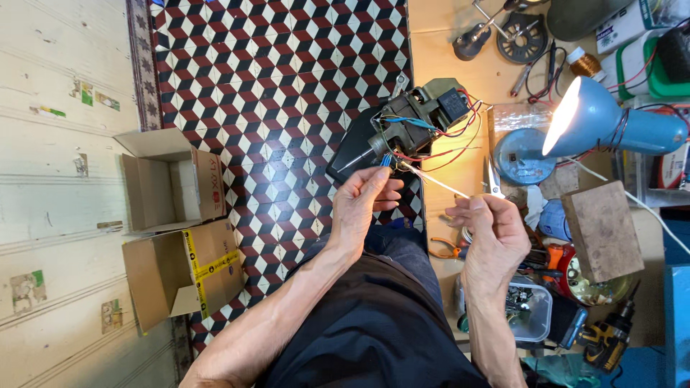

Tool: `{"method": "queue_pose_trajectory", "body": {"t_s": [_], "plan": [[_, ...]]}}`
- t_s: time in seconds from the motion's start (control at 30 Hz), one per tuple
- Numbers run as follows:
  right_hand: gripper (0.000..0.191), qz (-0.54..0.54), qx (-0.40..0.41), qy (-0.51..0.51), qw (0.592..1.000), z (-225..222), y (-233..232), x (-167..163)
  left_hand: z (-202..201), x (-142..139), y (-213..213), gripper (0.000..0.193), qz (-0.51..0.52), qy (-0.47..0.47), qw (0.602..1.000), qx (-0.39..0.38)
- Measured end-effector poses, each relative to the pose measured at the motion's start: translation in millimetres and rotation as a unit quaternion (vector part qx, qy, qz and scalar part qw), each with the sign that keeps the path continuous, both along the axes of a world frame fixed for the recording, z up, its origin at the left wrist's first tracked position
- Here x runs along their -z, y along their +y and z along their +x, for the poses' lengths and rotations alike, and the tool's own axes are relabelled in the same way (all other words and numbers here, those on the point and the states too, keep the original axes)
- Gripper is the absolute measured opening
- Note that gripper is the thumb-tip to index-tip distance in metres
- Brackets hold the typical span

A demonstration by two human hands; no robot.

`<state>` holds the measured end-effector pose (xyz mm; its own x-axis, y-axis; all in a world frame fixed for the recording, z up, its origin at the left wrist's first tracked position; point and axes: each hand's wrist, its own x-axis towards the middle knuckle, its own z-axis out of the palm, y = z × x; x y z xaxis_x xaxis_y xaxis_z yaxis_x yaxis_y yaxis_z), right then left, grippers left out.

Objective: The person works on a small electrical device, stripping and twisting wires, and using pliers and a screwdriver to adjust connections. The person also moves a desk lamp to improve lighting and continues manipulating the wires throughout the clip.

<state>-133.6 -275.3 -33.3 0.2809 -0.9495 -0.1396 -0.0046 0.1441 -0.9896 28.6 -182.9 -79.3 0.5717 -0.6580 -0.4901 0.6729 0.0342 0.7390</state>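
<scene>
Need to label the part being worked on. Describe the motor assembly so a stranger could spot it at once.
Start at the lit blue desk lamp on the workbench. Look left to the bench's edge, above the left hand: the motor assembly overhangs the tiled floor. It alone is a grey-brown metal block trailing red, blue and white wires, with a shaft pointing down-left.

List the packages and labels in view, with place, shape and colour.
Upper carton: on the tiled floor by the wall, open, brown, red print on its side.
Lower carton: just below it, open, brown, yellow tape band.
White box: bench top right, oblong, blue print.
Wall stickers: small torn green and yellow scraps on the cream boards.
No screens.
</scene>
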Motion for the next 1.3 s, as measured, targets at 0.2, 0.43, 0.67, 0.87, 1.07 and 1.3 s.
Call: {"method": "queue_pose_trajectory", "body": {"t_s": [0.2,0.43,0.67,0.87,1.07,1.3], "plan": [[0.013,-0.065,-0.020,0.020,0.997,4.6,-3.7,-10.0,8.9,20.3,-13.3,0.037,-0.018,-0.066,0.998,0.006],[0.010,-0.139,-0.064,0.067,0.986,12.5,-1.1,-28.3,5.0,31.1,-24.2,0.037,-0.042,-0.094,0.994,0.033],[0.009,-0.263,-0.088,0.171,0.945,29.5,-5.9,-45.3,5.7,29.8,-25.8,0.039,-0.061,-0.096,0.993,0.029],[0.008,-0.338,-0.127,0.235,0.902,41.3,-9.6,-60.3,8.3,29.4,-26.8,0.038,-0.087,-0.087,0.992,0.032],[0.010,-0.394,-0.175,0.273,0.860,54.3,-23.8,-70.0,10.5,32.0,-28.1,0.032,-0.110,0.013,0.994,0.018],[0.010,-0.452,-0.216,0.312,0.807,66.8,-33.6,-80.1,10.1,37.1,-26.6,0.032,-0.126,0.088,0.988,0.019]]}}
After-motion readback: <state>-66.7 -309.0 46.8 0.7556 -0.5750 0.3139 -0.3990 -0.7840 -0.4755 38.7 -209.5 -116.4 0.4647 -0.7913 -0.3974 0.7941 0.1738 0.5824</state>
